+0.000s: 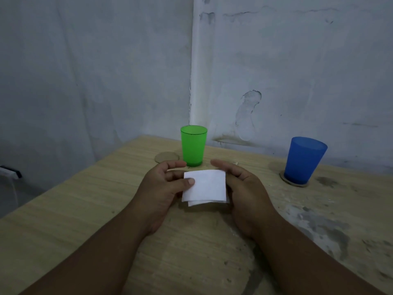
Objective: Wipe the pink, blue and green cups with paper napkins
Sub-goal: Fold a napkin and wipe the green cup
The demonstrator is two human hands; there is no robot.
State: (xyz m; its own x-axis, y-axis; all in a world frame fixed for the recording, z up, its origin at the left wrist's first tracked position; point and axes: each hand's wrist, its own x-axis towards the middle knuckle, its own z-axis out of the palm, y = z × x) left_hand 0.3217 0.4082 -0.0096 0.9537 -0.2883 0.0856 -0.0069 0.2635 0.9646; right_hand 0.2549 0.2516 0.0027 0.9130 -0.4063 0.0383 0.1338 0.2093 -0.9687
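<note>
A folded white paper napkin (205, 187) is held above the wooden table between both hands. My left hand (161, 188) pinches its left edge, thumb on top. My right hand (240, 184) cups its right side with the fingers behind it. Just beyond the hands a green cup (193, 145) stands upright. A blue cup (303, 159) stands upright on a round coaster at the right. No pink cup is in view.
The wooden table (85, 220) sits in a wall corner, with stained patches on its right side. A bare round coaster (165, 156) lies left of the green cup. The coaster under the blue cup (296, 183) shows at its base. A white object (9, 172) is off the table's left edge.
</note>
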